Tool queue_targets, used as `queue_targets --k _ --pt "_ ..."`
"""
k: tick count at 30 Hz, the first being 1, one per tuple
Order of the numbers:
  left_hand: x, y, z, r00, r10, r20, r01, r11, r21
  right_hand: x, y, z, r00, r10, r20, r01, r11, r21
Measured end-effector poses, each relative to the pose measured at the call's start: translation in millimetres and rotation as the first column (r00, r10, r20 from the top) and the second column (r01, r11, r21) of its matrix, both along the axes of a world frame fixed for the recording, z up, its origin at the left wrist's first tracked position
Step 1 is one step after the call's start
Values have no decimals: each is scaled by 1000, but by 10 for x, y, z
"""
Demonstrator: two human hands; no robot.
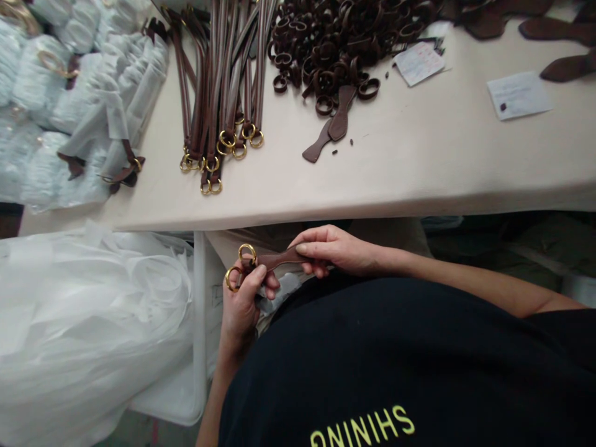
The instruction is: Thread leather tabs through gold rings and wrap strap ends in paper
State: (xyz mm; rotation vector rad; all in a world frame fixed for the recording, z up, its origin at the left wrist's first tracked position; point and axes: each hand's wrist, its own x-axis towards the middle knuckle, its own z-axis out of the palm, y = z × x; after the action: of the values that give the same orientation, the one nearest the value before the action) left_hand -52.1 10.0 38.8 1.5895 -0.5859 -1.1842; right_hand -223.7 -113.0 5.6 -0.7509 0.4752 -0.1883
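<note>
In front of my body, below the table edge, my left hand [246, 292] pinches the ringed end of a brown leather strap [280, 257]. Two gold rings [247, 251] stick out by the thumb and fingers. My right hand [328, 249] grips the strap's other end, thumb on top, so the piece is stretched between both hands. Something pale and translucent [283, 290] hangs beneath the left fingers; what it is I cannot make out.
On the table [279, 192] lie brown straps with gold rings [221, 93], a heap of small leather loops [335, 43], shaped leather pieces [342, 115] and paper slips [519, 95]. Wrapped bundles [41, 81] sit at the left. Below is a white bin [200, 347] holding white sheets [93, 310].
</note>
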Motion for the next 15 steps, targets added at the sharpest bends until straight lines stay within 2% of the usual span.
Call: queue_targets --k 4,11,15 --pt "-1 37 0 1000 -19 13 19 1000 1 1 -5 1 1000 -27 -3 27 999 -43" --pt "-1 -3 -18 995 60 76 -61 998 1 -7 6 -41 1000 -15 -1 15 995 -102" --pt "18 17 -21 990 72 122 -68 997 -42 -43 -41 -8 999 28 -25 -35 952 -303"
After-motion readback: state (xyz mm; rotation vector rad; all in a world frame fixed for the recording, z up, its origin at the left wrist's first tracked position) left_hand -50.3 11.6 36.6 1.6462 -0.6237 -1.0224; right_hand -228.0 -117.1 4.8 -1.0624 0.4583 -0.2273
